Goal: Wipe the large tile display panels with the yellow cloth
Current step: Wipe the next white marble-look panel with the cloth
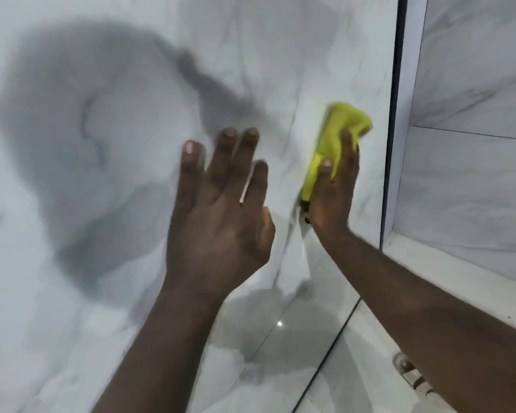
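A large white marble-look tile panel [108, 180] with grey veins fills most of the view, close in front of me. The yellow cloth [337, 132] lies flat against its right part, near the panel's dark right edge. My right hand [335, 192] presses the cloth onto the tile, fingers pointing up. Just left of the cloth, my left hand [221, 210] is held up with fingers spread and nothing in it, at or just off the panel's surface. A thin ring sits on one of its fingers.
A dark vertical frame strip [395, 120] ends the panel on the right. Beyond it stands another marble tile panel [471, 162] set further back. Glossy floor tiles [283, 332] reflect light below. A sandalled foot [411, 374] shows at the lower right.
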Demonstrator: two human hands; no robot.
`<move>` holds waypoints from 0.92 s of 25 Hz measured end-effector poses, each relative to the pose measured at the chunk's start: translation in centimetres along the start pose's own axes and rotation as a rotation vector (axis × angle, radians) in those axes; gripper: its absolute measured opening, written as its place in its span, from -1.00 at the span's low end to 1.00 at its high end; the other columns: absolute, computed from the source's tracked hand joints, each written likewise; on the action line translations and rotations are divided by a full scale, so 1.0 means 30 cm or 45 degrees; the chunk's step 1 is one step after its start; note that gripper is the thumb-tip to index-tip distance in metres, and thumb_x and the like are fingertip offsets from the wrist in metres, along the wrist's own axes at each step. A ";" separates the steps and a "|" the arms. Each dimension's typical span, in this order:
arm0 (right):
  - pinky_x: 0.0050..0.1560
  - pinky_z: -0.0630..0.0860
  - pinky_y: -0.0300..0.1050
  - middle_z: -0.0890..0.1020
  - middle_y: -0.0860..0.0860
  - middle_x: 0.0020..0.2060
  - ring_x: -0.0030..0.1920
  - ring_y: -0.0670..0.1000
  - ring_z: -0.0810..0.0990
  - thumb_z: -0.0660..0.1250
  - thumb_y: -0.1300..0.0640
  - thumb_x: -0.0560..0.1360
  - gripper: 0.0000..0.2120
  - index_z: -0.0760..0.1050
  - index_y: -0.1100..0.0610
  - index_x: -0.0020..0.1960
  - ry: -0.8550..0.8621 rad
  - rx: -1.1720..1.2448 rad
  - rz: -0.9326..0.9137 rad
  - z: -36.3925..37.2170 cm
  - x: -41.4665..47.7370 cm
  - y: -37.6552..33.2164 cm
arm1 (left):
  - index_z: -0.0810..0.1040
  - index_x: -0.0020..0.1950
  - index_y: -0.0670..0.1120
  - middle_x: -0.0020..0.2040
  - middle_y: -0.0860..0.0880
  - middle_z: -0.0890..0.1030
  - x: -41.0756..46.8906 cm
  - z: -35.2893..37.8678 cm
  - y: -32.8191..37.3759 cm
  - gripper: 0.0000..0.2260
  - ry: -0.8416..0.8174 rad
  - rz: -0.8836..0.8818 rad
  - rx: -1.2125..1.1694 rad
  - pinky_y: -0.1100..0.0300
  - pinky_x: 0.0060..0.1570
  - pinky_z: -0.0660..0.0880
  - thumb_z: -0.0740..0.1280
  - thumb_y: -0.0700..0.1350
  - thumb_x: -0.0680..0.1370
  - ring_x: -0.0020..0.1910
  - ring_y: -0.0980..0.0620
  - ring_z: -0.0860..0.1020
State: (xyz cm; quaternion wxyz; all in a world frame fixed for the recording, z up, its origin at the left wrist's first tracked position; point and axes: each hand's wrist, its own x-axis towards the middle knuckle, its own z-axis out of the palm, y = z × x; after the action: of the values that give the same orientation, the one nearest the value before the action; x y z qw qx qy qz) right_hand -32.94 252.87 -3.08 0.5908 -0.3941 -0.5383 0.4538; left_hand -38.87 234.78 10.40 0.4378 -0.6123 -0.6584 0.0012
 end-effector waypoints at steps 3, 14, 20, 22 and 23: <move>0.36 0.49 -0.08 0.37 -0.08 0.60 0.44 0.01 0.51 0.16 -0.03 0.76 -0.49 0.16 -0.29 0.66 0.023 0.011 0.482 -0.047 -0.049 -0.009 | 0.49 0.59 -0.19 0.72 -0.21 0.29 -0.013 0.060 0.018 -0.47 -0.101 0.232 0.012 -0.30 0.71 -0.05 0.32 -0.06 0.63 0.73 -0.24 0.21; 0.58 0.26 -0.13 0.30 -0.14 0.61 0.61 -0.04 0.31 0.24 0.11 0.74 -0.45 0.19 -0.06 0.68 -0.120 -0.052 0.190 -0.116 -0.189 0.309 | 0.35 0.64 -0.25 0.73 -0.32 0.20 -0.046 0.134 0.034 -0.44 -0.249 0.344 0.267 -0.39 0.66 -0.08 0.26 -0.02 0.68 0.71 -0.32 0.20; 0.34 0.50 -0.07 0.41 -0.20 0.52 0.42 0.03 0.48 0.23 -0.02 0.67 -0.39 0.15 -0.33 0.65 -0.044 -0.029 0.838 -0.135 -0.082 0.420 | 0.45 0.59 -0.19 0.70 -0.24 0.32 -0.049 0.132 0.045 -0.49 -0.195 0.358 0.364 -0.37 0.63 0.13 0.31 0.02 0.68 0.67 -0.25 0.32; 0.49 0.37 -0.10 0.26 -0.25 0.62 0.58 -0.03 0.33 0.22 0.01 0.70 -0.39 0.10 -0.26 0.69 -0.106 -0.063 0.635 -0.149 -0.088 0.444 | 0.46 0.61 -0.18 0.71 -0.22 0.31 -0.050 0.132 0.040 -0.48 -0.188 0.333 0.360 -0.36 0.64 0.11 0.31 0.03 0.70 0.67 -0.23 0.31; 0.51 0.37 -0.06 0.23 -0.23 0.64 0.58 0.01 0.34 0.21 0.01 0.71 -0.38 0.08 -0.26 0.70 -0.095 0.001 0.748 -0.149 -0.079 0.489 | 0.46 0.61 -0.18 0.71 -0.21 0.31 -0.048 0.130 0.043 -0.48 -0.180 0.321 0.352 -0.36 0.64 0.10 0.31 0.04 0.70 0.67 -0.22 0.31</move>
State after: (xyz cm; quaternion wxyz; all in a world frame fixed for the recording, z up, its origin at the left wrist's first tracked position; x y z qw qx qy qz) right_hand -30.18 254.76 -18.25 0.4141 -0.5159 -0.4222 0.6198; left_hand -40.28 236.01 6.48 0.4667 -0.6223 -0.5992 0.1894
